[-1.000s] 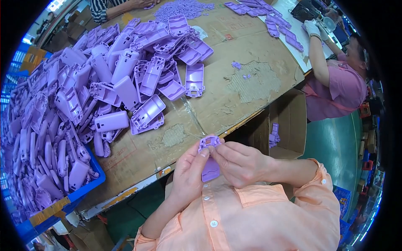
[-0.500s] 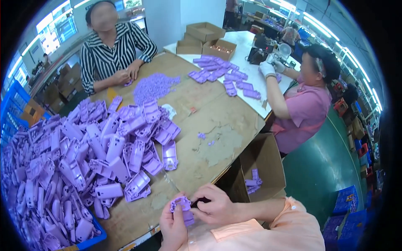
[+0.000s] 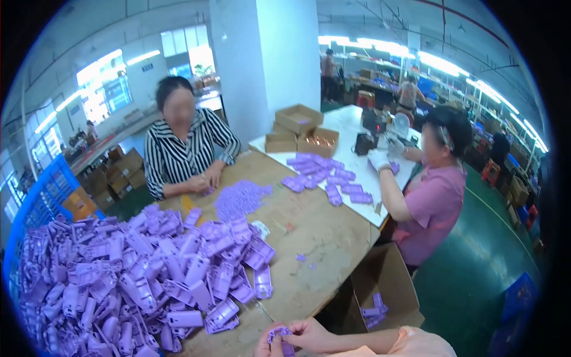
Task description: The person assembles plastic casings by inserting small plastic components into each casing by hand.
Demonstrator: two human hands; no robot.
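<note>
At the lower edge, my left hand [image 3: 266, 343] is closed on a purple plastic shell [image 3: 288, 349], its cut-out end pointing up. My right hand [image 3: 310, 335] meets it from the right, fingers bent and pressed against the shell's edge. Whether a small part sits in those fingertips cannot be made out. The lower part of the shell is cut off by the picture's edge. Left of my hands a large heap of similar purple shells [image 3: 143, 279] covers the table, the nearest ones lying a short way beyond my left hand.
On the brown-covered table [image 3: 333, 256] lies a mound of small purple pieces [image 3: 242, 199]. Across it sits a person in a striped shirt [image 3: 189, 152]; at right, a gloved person in pink [image 3: 431, 205] works by rows of shells [image 3: 321, 172]. An open cardboard box [image 3: 389, 279] stands below the table edge.
The view has tilted up, so the table and my hands appear lower in the picture. Both hands stay together at the same shell; my right fingers are now closer against it.
</note>
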